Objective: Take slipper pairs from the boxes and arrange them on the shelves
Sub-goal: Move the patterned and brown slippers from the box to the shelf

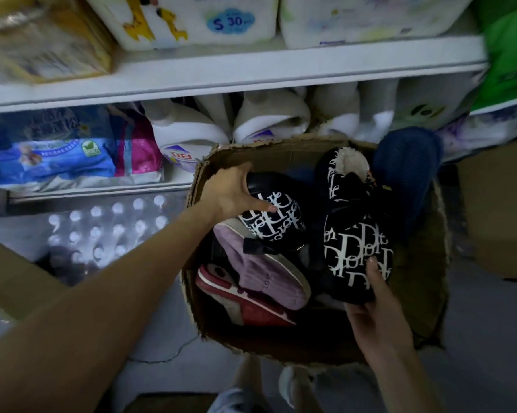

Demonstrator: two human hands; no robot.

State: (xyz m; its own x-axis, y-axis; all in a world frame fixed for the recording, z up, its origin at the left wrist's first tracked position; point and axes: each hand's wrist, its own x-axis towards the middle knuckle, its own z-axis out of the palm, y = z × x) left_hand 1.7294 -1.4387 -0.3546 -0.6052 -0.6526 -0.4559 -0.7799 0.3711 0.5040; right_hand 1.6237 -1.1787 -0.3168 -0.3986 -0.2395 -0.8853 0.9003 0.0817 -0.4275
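An open cardboard box (421,263) holds several slippers. My left hand (230,192) grips a black slipper with white lettering (278,225) at the box's left side. My right hand (379,311) holds the toe end of its matching black lettered slipper (355,257) on the right; that one has a cream fleece lining. Under them lie a purple slipper (263,275) and a red and white one (245,305). A dark blue slipper (406,162) leans at the box's far right corner.
White shelves (251,76) stand right behind the box, packed with diaper and tissue packs, with white jugs on the lower level. A shrink-wrapped pack of water bottles (108,231) sits on the floor at left. Another cardboard box (501,216) stands at right.
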